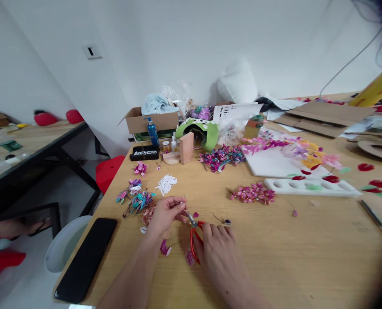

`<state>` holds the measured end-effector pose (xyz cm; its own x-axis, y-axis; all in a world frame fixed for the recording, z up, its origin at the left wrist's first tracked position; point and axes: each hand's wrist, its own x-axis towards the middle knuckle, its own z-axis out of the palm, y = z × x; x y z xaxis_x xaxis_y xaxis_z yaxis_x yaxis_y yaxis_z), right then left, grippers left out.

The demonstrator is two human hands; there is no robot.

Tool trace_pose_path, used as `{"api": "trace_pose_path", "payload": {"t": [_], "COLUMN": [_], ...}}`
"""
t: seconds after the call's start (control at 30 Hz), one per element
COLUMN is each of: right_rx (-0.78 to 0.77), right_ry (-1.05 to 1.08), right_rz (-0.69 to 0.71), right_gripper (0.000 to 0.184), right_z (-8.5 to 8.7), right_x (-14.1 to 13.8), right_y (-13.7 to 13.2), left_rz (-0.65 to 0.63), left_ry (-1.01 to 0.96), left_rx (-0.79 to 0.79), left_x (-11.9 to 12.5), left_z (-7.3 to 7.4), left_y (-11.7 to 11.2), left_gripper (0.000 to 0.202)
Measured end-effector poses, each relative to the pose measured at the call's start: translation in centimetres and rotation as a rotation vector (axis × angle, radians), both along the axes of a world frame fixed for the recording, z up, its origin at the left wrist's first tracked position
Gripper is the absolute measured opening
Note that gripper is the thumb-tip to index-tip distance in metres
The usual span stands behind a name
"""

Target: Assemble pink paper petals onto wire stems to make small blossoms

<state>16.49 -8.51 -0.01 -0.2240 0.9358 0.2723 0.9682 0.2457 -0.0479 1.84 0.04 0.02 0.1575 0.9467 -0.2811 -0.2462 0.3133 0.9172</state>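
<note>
Right hand (219, 249) grips red pliers (195, 236) among scattered petals (253, 193).

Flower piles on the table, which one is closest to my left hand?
The teal and purple pile beside the left hand; the all-pink pile and the magenta-teal pile lie farther off.

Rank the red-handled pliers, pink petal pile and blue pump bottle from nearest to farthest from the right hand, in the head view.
1. Red-handled pliers, in the right hand itself.
2. Pink petal pile, mid-table, right.
3. Blue pump bottle, far back left.
</note>
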Motion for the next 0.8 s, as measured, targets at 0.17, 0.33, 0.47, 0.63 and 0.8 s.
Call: {"api": "trace_pose_path", "payload": {"t": [0.17,0.33,0.47,0.63,0.8], "right_rx": [-0.017,-0.146,-0.288,-0.57,-0.775], "right_ry": [0.034,0.163,0.347,0.719,1.031], "right_rz": [0.004,0.029,0.039,0.051,0.089], "right_gripper": [0.01,0.013,0.013,0.024,0.031], "right_z": [-0.2,-0.2,0.0,0.5,0.8], "right_x": [0.1,0.3,0.5,0.8,1.0], "right_y": [-0.1,-0.1,0.1,0.5,1.0], "left_rz": [-0.007,-0.016,-0.02,-0.014,-0.025], "left_ry": [0.009,0.055,0.065,0.049,0.058], "left_rx": [0.014,0.058,0.058,0.054,0.06], "left_x": [-0.1,0.0,0.0,0.1,0.1], "left_z": [-0.3,-0.1,0.0,0.2,0.4], "left_y": [0.0,-0.1,-0.1,-0.2,-0.3], "left_gripper": [0.041,0.039,0.039,0.037,0.036]}}
